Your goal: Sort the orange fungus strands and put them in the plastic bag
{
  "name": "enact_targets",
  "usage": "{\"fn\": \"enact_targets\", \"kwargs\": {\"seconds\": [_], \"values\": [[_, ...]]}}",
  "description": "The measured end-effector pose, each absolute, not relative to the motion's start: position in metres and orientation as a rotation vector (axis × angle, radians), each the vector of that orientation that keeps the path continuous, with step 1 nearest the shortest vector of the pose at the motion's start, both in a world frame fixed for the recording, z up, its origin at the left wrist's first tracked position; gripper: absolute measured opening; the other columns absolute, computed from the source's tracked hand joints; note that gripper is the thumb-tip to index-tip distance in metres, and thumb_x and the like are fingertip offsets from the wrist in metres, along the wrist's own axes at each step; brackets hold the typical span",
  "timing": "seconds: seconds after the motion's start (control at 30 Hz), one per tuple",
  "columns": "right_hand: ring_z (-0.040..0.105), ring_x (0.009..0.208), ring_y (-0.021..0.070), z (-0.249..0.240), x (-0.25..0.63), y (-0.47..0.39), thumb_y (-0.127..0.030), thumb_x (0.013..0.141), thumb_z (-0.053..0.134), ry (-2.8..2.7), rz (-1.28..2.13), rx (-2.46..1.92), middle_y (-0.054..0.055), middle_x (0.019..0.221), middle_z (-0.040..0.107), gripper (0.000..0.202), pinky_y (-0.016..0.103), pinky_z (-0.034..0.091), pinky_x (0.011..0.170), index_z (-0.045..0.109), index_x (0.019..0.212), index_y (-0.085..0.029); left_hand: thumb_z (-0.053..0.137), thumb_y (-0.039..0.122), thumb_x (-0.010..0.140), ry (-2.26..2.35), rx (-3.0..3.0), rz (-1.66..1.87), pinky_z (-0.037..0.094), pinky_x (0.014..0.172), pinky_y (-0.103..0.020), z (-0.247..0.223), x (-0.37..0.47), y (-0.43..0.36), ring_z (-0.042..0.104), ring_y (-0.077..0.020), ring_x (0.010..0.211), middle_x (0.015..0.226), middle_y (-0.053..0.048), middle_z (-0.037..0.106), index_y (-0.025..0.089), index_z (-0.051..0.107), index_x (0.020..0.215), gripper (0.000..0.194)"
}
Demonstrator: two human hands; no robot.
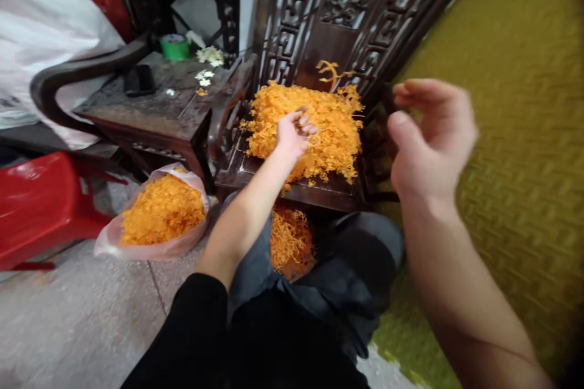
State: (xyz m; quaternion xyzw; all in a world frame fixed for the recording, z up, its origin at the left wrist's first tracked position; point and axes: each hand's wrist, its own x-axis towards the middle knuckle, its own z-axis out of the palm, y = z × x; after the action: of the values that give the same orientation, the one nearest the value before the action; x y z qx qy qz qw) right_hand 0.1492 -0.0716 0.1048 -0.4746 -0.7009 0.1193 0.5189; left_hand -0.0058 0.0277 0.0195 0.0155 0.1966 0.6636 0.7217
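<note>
A heap of small orange, branching, plastic-looking pieces covers most of a dark carved wooden chair seat in front of me. Over the middle of this heap is my left hand, its fingers curled in; whatever they may pinch is too small to make out. My right hand is raised to the right of the chair, thumb and bent fingers apart, nothing visible between them. One longer orange sprig shows above the heap's back edge, against the chair back.
An open plastic bag of orange pieces stands on the floor at left, by a red plastic stool. More orange pieces lie between my knees. A side table holds green tape and a dark phone-like object.
</note>
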Motion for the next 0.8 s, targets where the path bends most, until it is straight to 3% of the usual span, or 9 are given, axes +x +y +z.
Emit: {"fn": "enact_targets", "kwargs": {"seconds": [0.07, 0.1, 0.17, 0.27, 0.33, 0.5, 0.6, 0.7, 0.8], "values": [[0.049, 0.147, 0.0335, 0.063, 0.179, -0.049, -0.061, 0.092, 0.062, -1.648, 0.368, -1.234, 0.015, 0.162, 0.045, 0.071, 0.054, 0.049, 0.11, 0.043, 0.156, -0.034, 0.049, 0.017, 0.101, 0.337, 0.072, 1.494, 0.031, 0.046, -0.021, 0.027, -0.014, 0.025, 0.034, -0.006, 0.044, 0.056, 0.006, 0.035, 0.016, 0.063, 0.086, 0.02], [0.046, 0.15, 0.0345, 0.044, 0.185, -0.041, -0.064, 0.091, 0.061, -1.573, 0.541, -1.328, 0.015, 0.168, 0.035, 0.078, 0.056, 0.05, 0.108, 0.035, 0.159, -0.036, 0.047, 0.015, 0.099, 0.296, 0.093, 1.513, 0.028, 0.046, -0.022, 0.031, -0.015, 0.023, 0.031, -0.0064, 0.042, 0.054, 0.006, 0.032, 0.016, 0.062, 0.085, 0.02], [0.049, 0.148, 0.0339, 0.014, 0.182, -0.03, -0.07, 0.091, 0.057, -1.333, 1.092, -1.45, 0.016, 0.17, 0.032, 0.078, 0.058, 0.056, 0.101, 0.03, 0.158, -0.039, 0.047, 0.014, 0.097, 0.249, 0.12, 1.547, 0.028, 0.046, -0.023, 0.036, -0.015, 0.017, 0.032, -0.0077, 0.043, 0.053, 0.006, 0.032, 0.017, 0.062, 0.088, 0.018], [0.067, 0.127, 0.0315, -0.002, 0.162, -0.022, -0.078, 0.09, 0.05, -0.954, 1.843, -1.305, 0.02, 0.148, 0.056, 0.07, 0.055, 0.062, 0.092, 0.042, 0.142, -0.031, 0.045, 0.014, 0.096, 0.237, 0.192, 1.59, 0.029, 0.047, -0.023, 0.044, -0.007, 0.006, 0.032, -0.0084, 0.045, 0.054, 0.005, 0.031, 0.018, 0.062, 0.086, 0.02], [0.073, 0.113, 0.0274, 0.002, 0.151, -0.017, -0.077, 0.089, 0.055, -0.837, 2.011, -1.13, 0.016, 0.125, 0.067, 0.06, 0.048, 0.064, 0.092, 0.051, 0.124, -0.028, 0.044, 0.016, 0.095, 0.287, 0.291, 1.618, 0.032, 0.048, -0.023, 0.049, -0.001, -0.004, 0.034, -0.009, 0.047, 0.055, 0.004, 0.031, 0.019, 0.063, 0.083, 0.022], [0.073, 0.098, 0.0193, 0.04, 0.154, 0.005, -0.047, 0.082, 0.078, -0.925, 1.82, -0.864, 0.007, 0.105, 0.071, 0.034, 0.032, 0.065, 0.087, 0.058, 0.099, -0.025, 0.055, 0.027, 0.088, 0.554, 0.757, 1.62, 0.045, 0.06, -0.031, 0.06, -0.005, -0.03, 0.043, -0.0129, 0.054, 0.059, -0.001, 0.04, 0.023, 0.067, 0.069, 0.023], [0.073, 0.093, 0.0168, 0.058, 0.168, 0.018, -0.032, 0.074, 0.083, -0.969, 1.613, -0.767, 0.001, 0.098, 0.071, 0.033, 0.03, 0.064, 0.079, 0.059, 0.095, -0.026, 0.068, 0.024, 0.071, 0.62, 1.438, 1.408, 0.053, 0.081, -0.045, 0.066, -0.026, -0.038, 0.06, -0.0214, 0.074, 0.074, -0.005, 0.063, 0.03, 0.077, 0.064, 0.013], [0.074, 0.096, 0.0174, 0.057, 0.18, 0.026, -0.029, 0.071, 0.084, -1.025, 1.471, -0.72, 0.0, 0.099, 0.071, 0.036, 0.031, 0.063, 0.078, 0.063, 0.1, -0.027, 0.07, 0.017, 0.066, 0.749, 1.905, 1.103, 0.049, 0.103, -0.055, 0.064, -0.045, -0.037, 0.066, -0.0315, 0.107, 0.107, 0.0, 0.077, 0.044, 0.084, 0.079, 0.033], [0.075, 0.094, 0.0189, 0.042, 0.186, 0.025, -0.032, 0.071, 0.086, -1.078, 1.5, -0.707, 0.002, 0.104, 0.073, 0.039, 0.034, 0.065, 0.078, 0.068, 0.105, -0.026, 0.07, 0.023, 0.074, 0.937, 1.726, 1.348, 0.05, 0.107, -0.052, 0.054, -0.048, -0.03, 0.068, -0.0298, 0.112, 0.113, 0.0, 0.078, 0.043, 0.084, 0.091, 0.03]]}}
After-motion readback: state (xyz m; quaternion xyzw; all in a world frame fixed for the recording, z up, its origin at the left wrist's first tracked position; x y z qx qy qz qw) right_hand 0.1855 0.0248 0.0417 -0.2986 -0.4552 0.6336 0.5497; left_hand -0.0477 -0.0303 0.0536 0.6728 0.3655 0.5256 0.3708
